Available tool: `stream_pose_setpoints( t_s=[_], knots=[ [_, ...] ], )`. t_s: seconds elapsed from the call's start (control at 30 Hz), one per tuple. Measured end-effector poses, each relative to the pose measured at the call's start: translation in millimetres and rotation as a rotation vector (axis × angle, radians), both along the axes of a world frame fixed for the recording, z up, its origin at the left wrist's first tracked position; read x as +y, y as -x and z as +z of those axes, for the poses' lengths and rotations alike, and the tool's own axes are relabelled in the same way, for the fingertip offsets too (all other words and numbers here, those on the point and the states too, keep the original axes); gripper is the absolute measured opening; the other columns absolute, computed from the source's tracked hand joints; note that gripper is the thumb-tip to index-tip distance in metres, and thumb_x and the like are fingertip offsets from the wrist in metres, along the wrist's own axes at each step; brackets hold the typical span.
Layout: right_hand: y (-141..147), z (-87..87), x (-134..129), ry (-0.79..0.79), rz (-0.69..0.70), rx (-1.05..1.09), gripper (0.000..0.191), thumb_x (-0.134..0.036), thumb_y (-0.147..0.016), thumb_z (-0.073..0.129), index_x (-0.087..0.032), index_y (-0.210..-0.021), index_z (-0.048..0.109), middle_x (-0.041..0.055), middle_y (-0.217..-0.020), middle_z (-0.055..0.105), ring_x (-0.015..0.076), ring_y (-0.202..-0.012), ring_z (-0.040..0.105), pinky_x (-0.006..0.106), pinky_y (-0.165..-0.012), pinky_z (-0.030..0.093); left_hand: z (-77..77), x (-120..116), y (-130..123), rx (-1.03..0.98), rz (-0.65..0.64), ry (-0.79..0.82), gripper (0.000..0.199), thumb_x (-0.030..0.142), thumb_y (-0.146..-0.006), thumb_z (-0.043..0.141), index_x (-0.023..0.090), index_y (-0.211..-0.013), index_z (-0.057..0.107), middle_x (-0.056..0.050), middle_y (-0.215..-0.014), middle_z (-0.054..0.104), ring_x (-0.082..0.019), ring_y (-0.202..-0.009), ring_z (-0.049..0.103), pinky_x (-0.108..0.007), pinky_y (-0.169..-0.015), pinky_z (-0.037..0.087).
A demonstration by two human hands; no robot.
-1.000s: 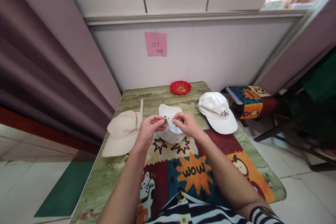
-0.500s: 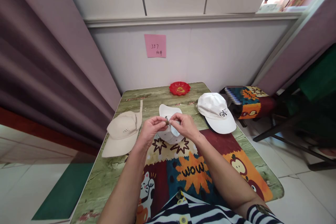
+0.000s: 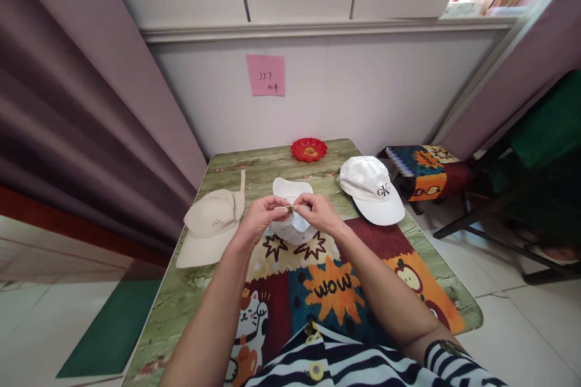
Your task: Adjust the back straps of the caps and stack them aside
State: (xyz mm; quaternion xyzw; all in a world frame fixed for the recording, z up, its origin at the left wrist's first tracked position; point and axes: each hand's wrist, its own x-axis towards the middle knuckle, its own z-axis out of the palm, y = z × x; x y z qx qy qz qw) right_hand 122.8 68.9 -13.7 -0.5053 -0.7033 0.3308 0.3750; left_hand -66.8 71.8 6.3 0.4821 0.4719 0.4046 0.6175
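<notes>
Little shift vs before: L hand [image 3: 263, 214] & R hand [image 3: 320, 213], pinch-grip on mid cap strap [image 3: 290, 208].

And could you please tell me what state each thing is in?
Left hand: pinching the brass piece.
Right hand: pinched shut beside it.
Middle cap: beneath both hands, partly hidden.
Beige cap: lying, strap sticking out.
Logo cap: lying crown up.
Red dish: upright.
Pink note: stuck up, handwritten.
</notes>
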Motion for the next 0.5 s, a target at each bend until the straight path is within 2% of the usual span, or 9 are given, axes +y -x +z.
stream_pose_setpoints(
  t_s=[0.1,0.23,0.33,0.4,0.5],
  knots=[
    [0,-4.8,1,-0.006,0.014,0.031,0.02,-0.034,-0.084,0.06,-0.018,-0.082,0.071,-0.0004,-0.074,0.068,0.0118,-0.063,0.052,0.022,-0.06,0.035,0.3,1,-1,0.024,0.002,-0.024,0.031,0.029,-0.055,0.088,0.015,-0.078,0.073,-0.005,-0.07,0.072,-0.015,-0.063,0.065,-0.024,-0.063,0.051],
    [1,-12.7,5,0.063,0.017,0.137,0.026,-0.042,-0.08,0.067,-0.017,-0.086,0.066,-0.0005,-0.07,0.065,0.0123,-0.06,0.052,0.022,-0.057,0.036,1.4,5,0,0.1,-0.064,-0.045,0.028,0.029,-0.055,0.086,0.015,-0.075,0.073,-0.003,-0.062,0.067,-0.013,-0.056,0.059,-0.023,-0.056,0.046],
    [-5,-11.6,7,0.111,0.071,0.218,0.031,-0.048,-0.083,0.063,-0.017,-0.086,0.064,0.0005,-0.07,0.065,0.0129,-0.061,0.055,0.023,-0.058,0.039,3.7,11,5,0.182,-0.071,-0.103,0.024,0.032,-0.059,0.081,0.017,-0.075,0.073,-0.002,-0.062,0.065,-0.013,-0.054,0.055,-0.023,-0.055,0.044],
    [-16,-8.7,7,0.124,0.124,0.193,0.034,-0.05,-0.088,0.056,-0.017,-0.087,0.065,0.0011,-0.072,0.066,0.013,-0.064,0.055,0.023,-0.061,0.04,6.0,16,11,0.281,-0.061,-0.21,0.02,0.032,-0.062,0.079,0.018,-0.074,0.072,-0.003,-0.072,0.067,-0.016,-0.063,0.059,-0.025,-0.059,0.046],
    [-34,-9.1,6,0.157,0.247,0.058,0.036,-0.051,-0.087,0.058,-0.017,-0.083,0.067,-0.0014,-0.069,0.062,0.0123,-0.064,0.05,0.023,-0.061,0.036,9.7,26,19,0.408,-0.109,-0.418,0.014,0.03,-0.062,0.079,0.02,-0.068,0.071,-0.01,-0.107,0.069,-0.026,-0.1,0.063,-0.028,-0.082,0.05]
  ],
)
